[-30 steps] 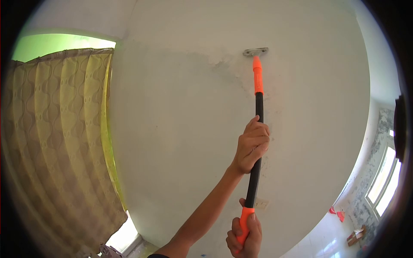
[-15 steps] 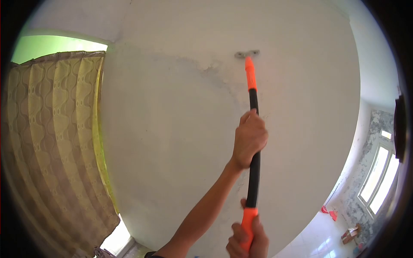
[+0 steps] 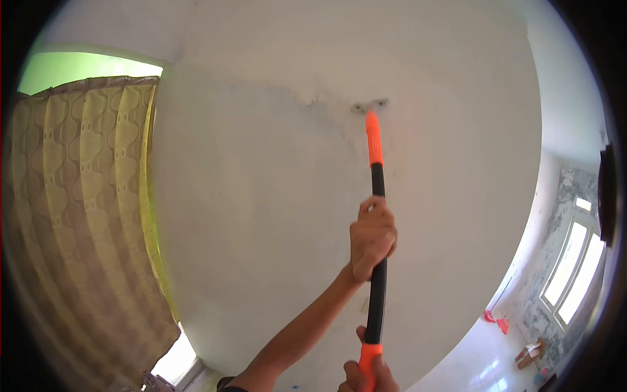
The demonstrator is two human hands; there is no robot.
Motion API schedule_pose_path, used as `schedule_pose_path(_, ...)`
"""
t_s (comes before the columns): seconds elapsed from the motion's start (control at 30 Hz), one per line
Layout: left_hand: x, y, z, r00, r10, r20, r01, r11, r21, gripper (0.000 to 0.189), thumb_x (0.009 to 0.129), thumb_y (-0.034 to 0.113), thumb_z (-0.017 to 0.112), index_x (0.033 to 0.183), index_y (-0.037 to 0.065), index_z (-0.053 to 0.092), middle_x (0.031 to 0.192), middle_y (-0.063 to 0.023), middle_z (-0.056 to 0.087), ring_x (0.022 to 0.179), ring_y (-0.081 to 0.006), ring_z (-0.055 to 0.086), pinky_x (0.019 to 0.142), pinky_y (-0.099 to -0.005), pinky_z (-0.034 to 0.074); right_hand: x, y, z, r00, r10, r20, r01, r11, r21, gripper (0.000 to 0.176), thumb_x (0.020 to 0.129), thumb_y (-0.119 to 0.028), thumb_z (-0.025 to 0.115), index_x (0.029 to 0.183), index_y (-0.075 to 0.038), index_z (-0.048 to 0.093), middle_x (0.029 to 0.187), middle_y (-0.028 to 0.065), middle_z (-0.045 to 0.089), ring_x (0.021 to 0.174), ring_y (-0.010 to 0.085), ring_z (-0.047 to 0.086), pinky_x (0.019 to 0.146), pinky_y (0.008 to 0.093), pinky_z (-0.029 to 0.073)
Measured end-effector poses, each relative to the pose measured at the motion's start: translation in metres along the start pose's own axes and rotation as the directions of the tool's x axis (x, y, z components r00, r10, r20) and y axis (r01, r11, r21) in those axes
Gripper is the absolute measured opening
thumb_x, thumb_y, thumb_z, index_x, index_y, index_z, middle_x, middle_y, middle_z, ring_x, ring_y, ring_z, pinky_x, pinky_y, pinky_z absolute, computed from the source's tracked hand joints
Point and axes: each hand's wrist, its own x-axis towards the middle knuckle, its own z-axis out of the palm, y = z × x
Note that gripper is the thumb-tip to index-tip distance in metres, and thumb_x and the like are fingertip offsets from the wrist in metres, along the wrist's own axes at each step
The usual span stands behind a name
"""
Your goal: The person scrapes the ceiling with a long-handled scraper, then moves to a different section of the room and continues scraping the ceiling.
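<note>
A long tool (image 3: 377,300) with a black shaft and orange ends stands nearly upright in front of a pale wall (image 3: 261,196). Its flat grey scraper head (image 3: 369,106) lies against the wall, right of a rough, stained patch (image 3: 310,101). My left hand (image 3: 373,238) is wrapped round the middle of the black shaft. Lower down, at the bottom edge of the view, my right hand (image 3: 369,377) is closed on the orange grip; part of it is cut off by the frame.
A patterned brown and yellow curtain (image 3: 85,215) hangs at the left. At the far right are a window (image 3: 575,271), a blotchy grey wall (image 3: 555,222), a tiled floor (image 3: 483,366) and red objects (image 3: 502,325) near the wall's base.
The tool has moved down the wall and slightly left, its head now lower. Both my hands have come down with it, still closed round it.
</note>
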Motion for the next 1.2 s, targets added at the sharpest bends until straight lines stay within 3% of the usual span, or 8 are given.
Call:
schedule_pose_path(0.23, 0.032, -0.058, -0.011, 0.992, 0.109, 0.065, -0.107, 0.994, -0.03, 0.029, 0.074, 0.025, 0.048, 0.054, 0.008, 0.037, 0.054, -0.005, 0.039, 0.063, -0.0233, 0.041, 0.089, -0.0418, 0.04, 0.063, -0.013, -0.004, 0.994, -0.089, 0.067, 0.091, 0.996, -0.019, 0.047, 0.108, -0.035, 0.045, 0.148, -0.014, 0.035, 0.065, -0.0018, 0.042, 0.035, 0.0044, 0.029, 0.029, 0.0176, 0.026)
schedule_pose_path(0.53, 0.004, -0.001, -0.004, 0.998, -0.018, -0.056, 0.016, 0.999, -0.032, 0.027, 0.072, 0.023, 0.047, 0.052, 0.009, 0.035, 0.052, -0.0037, 0.037, 0.06, -0.0211, 0.036, 0.091, -0.0376, 0.038, 0.005, -0.001, 0.002, 0.999, 0.021, 0.04, -0.025, 0.994, 0.105, 0.048, 0.108, -0.036, 0.044, 0.15, -0.018, 0.032, 0.067, -0.001, 0.04, 0.038, 0.006, 0.032, 0.032, 0.0187, 0.029)
schedule_pose_path(0.7, 0.0, -0.043, -0.002, 0.991, 0.125, -0.054, -0.12, 0.988, 0.093, 0.027, 0.07, 0.024, 0.049, 0.053, 0.009, 0.035, 0.052, -0.0037, 0.038, 0.059, -0.0223, 0.037, 0.086, -0.0353, 0.037, 0.047, -0.004, -0.004, 0.994, -0.052, 0.094, 0.056, 0.997, -0.047, 0.041, 0.108, -0.034, 0.043, 0.145, -0.016, 0.039, 0.068, 0.0001, 0.042, 0.037, 0.0046, 0.031, 0.032, 0.017, 0.028)
schedule_pose_path(0.77, 0.033, -0.067, -0.021, 0.988, 0.154, 0.022, -0.154, 0.988, -0.007, 0.027, 0.071, 0.024, 0.048, 0.053, 0.009, 0.035, 0.052, -0.0037, 0.038, 0.059, -0.0226, 0.037, 0.084, -0.0348, 0.037, 0.071, -0.017, 0.006, 0.998, -0.057, 0.015, 0.057, 0.998, -0.028, 0.042, 0.108, -0.033, 0.044, 0.147, -0.017, 0.037, 0.068, 0.0004, 0.043, 0.038, 0.004, 0.033, 0.032, 0.016, 0.028)
schedule_pose_path(0.9, 0.059, -0.052, -0.017, 0.997, 0.069, 0.023, -0.07, 0.996, 0.049, 0.03, 0.076, 0.025, 0.045, 0.054, 0.009, 0.034, 0.052, -0.0036, 0.039, 0.062, -0.022, 0.038, 0.086, -0.0352, 0.036, 0.06, -0.028, 0.023, 0.996, -0.068, 0.054, 0.065, 0.996, 0.053, 0.049, 0.108, -0.033, 0.044, 0.152, -0.016, 0.029, 0.069, 0.0007, 0.044, 0.038, 0.0043, 0.035, 0.033, 0.0163, 0.03)
schedule_pose_path(0.93, 0.052, -0.045, -0.017, 0.999, 0.054, 0.003, -0.054, 0.998, 0.018, 0.032, 0.078, 0.025, 0.045, 0.053, 0.009, 0.033, 0.051, -0.0032, 0.039, 0.065, -0.0211, 0.039, 0.09, -0.0357, 0.036, 0.058, -0.027, 0.017, 0.991, -0.045, 0.129, 0.037, 0.997, 0.068, 0.055, 0.107, -0.039, 0.041, 0.157, -0.031, 0.02, 0.067, 0.0018, 0.039, 0.038, 0.0104, 0.029, 0.031, 0.0232, 0.026)
schedule_pose_path(1.13, -0.005, -0.01, -0.008, 0.992, 0.032, -0.125, -0.033, 0.999, -0.008, 0.035, 0.08, 0.026, 0.045, 0.051, 0.009, 0.035, 0.05, -0.0021, 0.039, 0.062, -0.0198, 0.039, 0.091, -0.0384, 0.036, 0.01, -0.004, -0.013, 0.995, 0.0, 0.097, -0.009, 0.996, 0.085, 0.05, 0.108, -0.031, 0.043, 0.152, -0.012, 0.027, 0.07, 0.0011, 0.044, 0.038, 0.0061, 0.036, 0.032, 0.0183, 0.031)
schedule_pose_path(1.2, -0.01, -0.014, -0.012, 0.993, 0.045, -0.109, -0.043, 0.999, 0.023, 0.035, 0.08, 0.025, 0.045, 0.051, 0.01, 0.035, 0.05, -0.002, 0.039, 0.06, -0.0198, 0.039, 0.09, -0.039, 0.037, 0.028, -0.002, -0.023, 0.986, -0.057, 0.156, 0.08, 0.986, -0.145, 0.05, 0.108, -0.028, 0.042, 0.152, -0.01, 0.025, 0.071, 0.002, 0.044, 0.038, 0.0073, 0.037, 0.031, 0.0193, 0.032)
